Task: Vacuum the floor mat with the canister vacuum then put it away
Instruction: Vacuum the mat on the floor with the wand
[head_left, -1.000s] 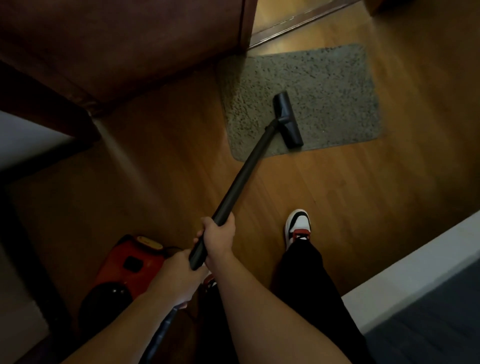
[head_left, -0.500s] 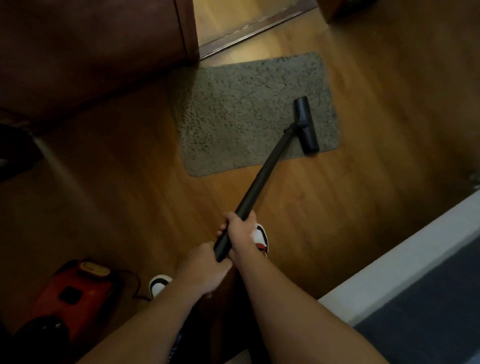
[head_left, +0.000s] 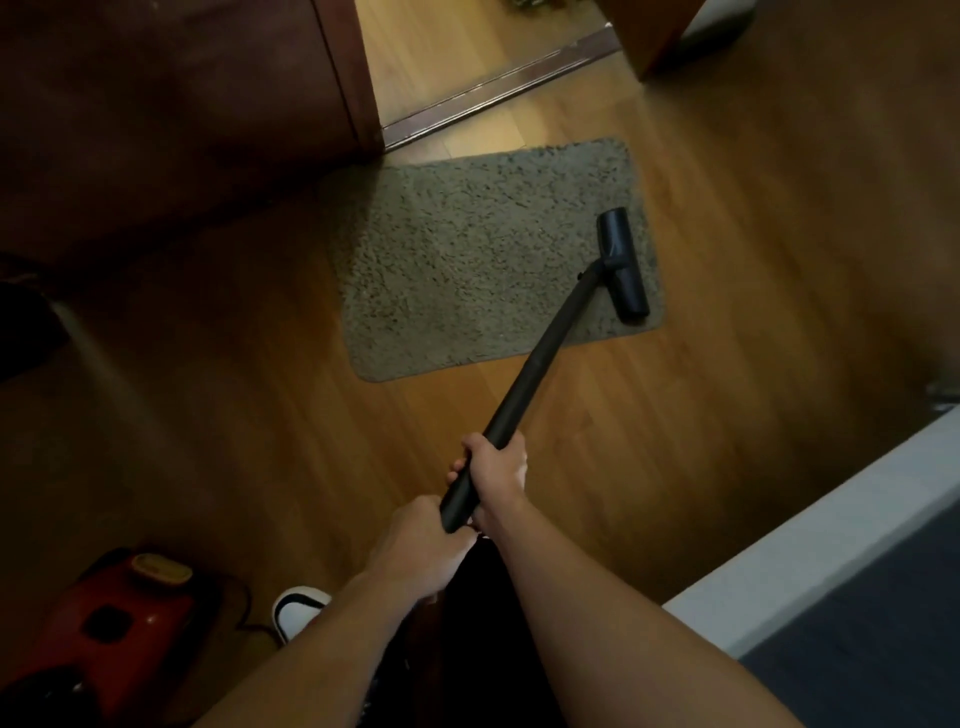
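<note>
A grey, shaggy floor mat (head_left: 467, 270) lies on the wood floor (head_left: 260, 415), well ahead of the fingers and just short of a doorway threshold (head_left: 493, 88). The black nozzle (head_left: 622, 265) rests on the mat's right edge, ahead of the fingers and to their right. A black wand (head_left: 540, 364) slopes back from it across the mat's near edge.

The right hand (head_left: 496, 467) has its fingers curled round the wand. Just behind it, the left hand (head_left: 421, 540) grips the wand's near end, fingers wrapped underneath.

A red canister vacuum (head_left: 104, 623) sits on the floor behind and left of the fingers, with a white shoe (head_left: 298, 613) between the two. A dark wooden door (head_left: 156, 104) stands far left, shading the mat's left side. A white-edged grey platform (head_left: 805, 545) lies to the right.

A second ago the nozzle sat near the mat's middle.
</note>
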